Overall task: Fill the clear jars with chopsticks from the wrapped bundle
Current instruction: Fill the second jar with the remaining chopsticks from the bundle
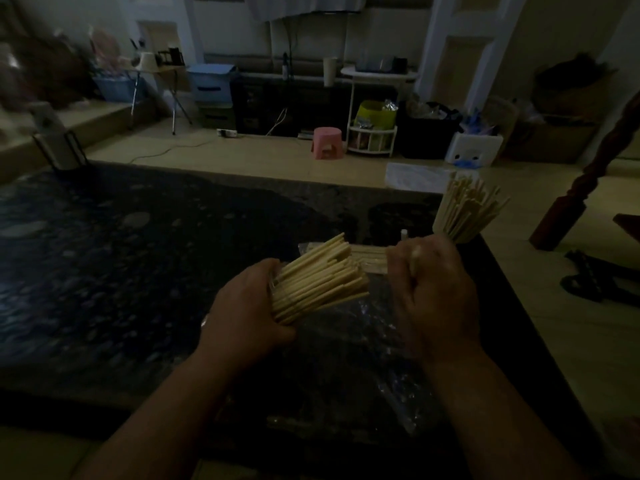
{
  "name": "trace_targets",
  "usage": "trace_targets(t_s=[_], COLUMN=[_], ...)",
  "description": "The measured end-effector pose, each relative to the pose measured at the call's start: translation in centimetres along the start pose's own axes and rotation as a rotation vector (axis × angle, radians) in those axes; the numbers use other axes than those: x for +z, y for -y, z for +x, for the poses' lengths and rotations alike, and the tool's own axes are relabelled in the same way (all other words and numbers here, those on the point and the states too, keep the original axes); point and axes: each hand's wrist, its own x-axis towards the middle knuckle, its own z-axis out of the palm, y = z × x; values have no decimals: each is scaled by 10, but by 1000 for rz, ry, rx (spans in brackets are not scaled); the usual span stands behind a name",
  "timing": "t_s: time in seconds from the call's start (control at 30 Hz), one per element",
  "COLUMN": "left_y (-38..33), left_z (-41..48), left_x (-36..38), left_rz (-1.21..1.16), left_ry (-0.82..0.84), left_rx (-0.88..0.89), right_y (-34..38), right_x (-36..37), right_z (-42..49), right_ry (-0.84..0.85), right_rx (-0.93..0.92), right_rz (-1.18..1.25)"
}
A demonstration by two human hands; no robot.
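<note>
My left hand [247, 313] grips a thick bundle of pale chopsticks [320, 280], their ends fanning up and to the right. My right hand [433, 289] is closed just right of it, and a pale chopstick end shows between its fingers. Behind both hands a wrapped pack of chopsticks [369, 259] lies flat on the dark table [138, 254]. A clear jar [460, 216] packed with upright chopsticks stands at the table's right edge, beyond my right hand. Crumpled clear wrapping [388, 358] lies under my forearms.
The dim room has a tiled floor beyond the table. A pink stool [326, 143], a white side table [377, 77], dark bins and a blue storage box [210, 83] stand along the far wall. A carved wooden post [581, 195] rises at right.
</note>
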Motion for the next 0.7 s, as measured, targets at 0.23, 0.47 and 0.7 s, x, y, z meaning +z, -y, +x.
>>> trace_targets(t_s=[0.23,0.47,0.7], left_y=[-5,-4,-5], left_z=[7,9,7], left_x=[9,12,9], left_rz=[16,-8,-2], left_ry=[21,27,40], left_rx=[51,73,93], right_y=[-4,16,14], right_x=[6,12,13], right_z=[5,8,8], right_ry=[-133,-187,-114], right_rx=[94,438,518], right_rz=[226,679,731])
